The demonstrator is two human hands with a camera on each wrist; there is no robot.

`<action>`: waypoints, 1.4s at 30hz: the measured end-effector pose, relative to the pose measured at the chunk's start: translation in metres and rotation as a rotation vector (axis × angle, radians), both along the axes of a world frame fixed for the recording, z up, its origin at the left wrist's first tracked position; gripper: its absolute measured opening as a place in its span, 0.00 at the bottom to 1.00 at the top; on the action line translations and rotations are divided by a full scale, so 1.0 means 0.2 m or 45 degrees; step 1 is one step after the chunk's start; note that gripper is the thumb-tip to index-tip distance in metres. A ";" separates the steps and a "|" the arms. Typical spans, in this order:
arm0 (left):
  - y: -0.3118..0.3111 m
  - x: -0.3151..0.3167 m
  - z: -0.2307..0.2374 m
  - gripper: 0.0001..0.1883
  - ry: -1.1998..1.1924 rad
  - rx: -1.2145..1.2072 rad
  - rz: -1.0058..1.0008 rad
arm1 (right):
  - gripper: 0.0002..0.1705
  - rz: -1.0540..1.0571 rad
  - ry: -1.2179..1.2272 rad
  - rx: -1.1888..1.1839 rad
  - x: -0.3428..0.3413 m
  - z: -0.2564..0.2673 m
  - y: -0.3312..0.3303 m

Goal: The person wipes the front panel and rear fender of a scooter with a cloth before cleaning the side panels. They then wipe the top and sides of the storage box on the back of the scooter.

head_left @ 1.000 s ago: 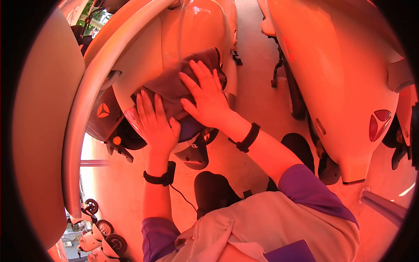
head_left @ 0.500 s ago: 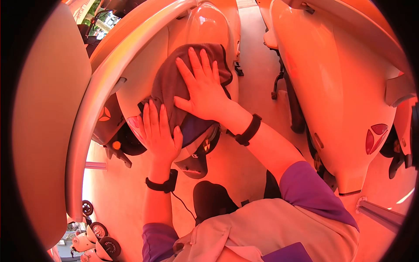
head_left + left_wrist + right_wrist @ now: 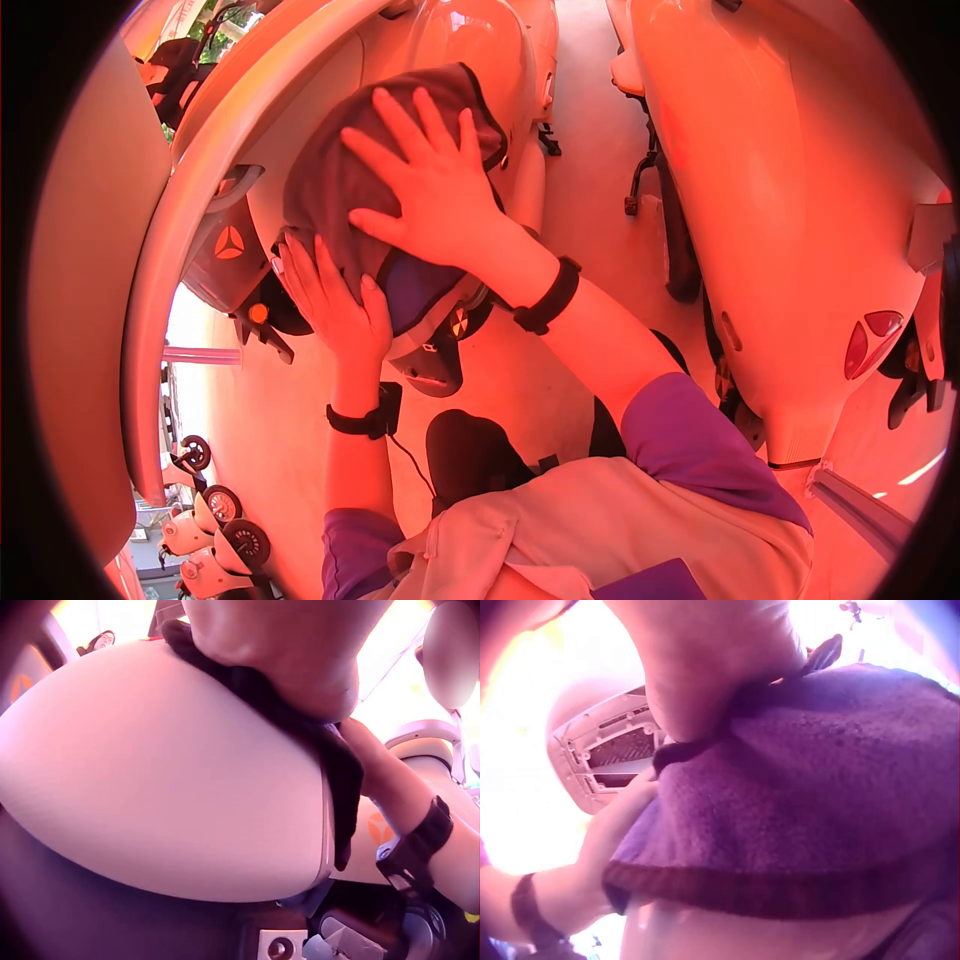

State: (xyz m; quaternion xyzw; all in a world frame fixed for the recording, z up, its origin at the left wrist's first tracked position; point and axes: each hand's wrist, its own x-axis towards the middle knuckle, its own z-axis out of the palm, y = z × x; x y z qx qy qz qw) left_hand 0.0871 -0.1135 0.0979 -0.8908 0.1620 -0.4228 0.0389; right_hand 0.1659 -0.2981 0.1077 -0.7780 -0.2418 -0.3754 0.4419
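A dark purple cloth (image 3: pixel 318 185) with a dark edging drapes over the rear body of a pale scooter (image 3: pixel 165 772). My right hand (image 3: pixel 435 200) lies on its upper part, fingers straight and spread. Lower left, my left hand (image 3: pixel 338 312) rests at the cloth's near edge with its fingers extended. In the right wrist view the cloth (image 3: pixel 817 787) shows fuzzy pile and hangs in soft folds below the palm. The left wrist view shows the palm over the cloth's dark edge (image 3: pixel 349 795), above the smooth panel. Both wrists carry black straps.
A second pale scooter (image 3: pixel 770 220) stands at right with a red tail light (image 3: pixel 872 340). A long curved panel (image 3: pixel 150 270) runs along the left. Below the cloth is a dark mudguard (image 3: pixel 435 370). Small wheeled vehicles (image 3: pixel 215 535) stand lower left.
My right hand and the cloth have shifted forward and to the left over the scooter body, and the cloth lies more spread out. My left hand stays at its lower left edge.
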 end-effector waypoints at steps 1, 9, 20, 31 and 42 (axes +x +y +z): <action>-0.03 0.00 0.00 0.32 0.014 0.011 0.042 | 0.40 -0.039 0.063 -0.014 0.01 -0.01 -0.02; 0.18 -0.21 -0.27 0.26 0.185 0.188 -0.095 | 0.35 0.086 0.083 -0.007 -0.40 -0.28 0.22; 0.24 -0.10 -0.18 0.26 -0.015 -0.071 -0.270 | 0.27 0.016 -0.303 -0.041 -0.20 -0.22 0.30; 0.51 -0.39 -0.64 0.20 0.156 0.040 -0.440 | 0.23 0.225 -0.448 -0.234 -0.52 -0.68 0.38; 0.96 -0.42 -0.82 0.28 0.884 0.008 -0.382 | 0.26 0.062 -0.315 -0.724 -0.78 -1.03 0.66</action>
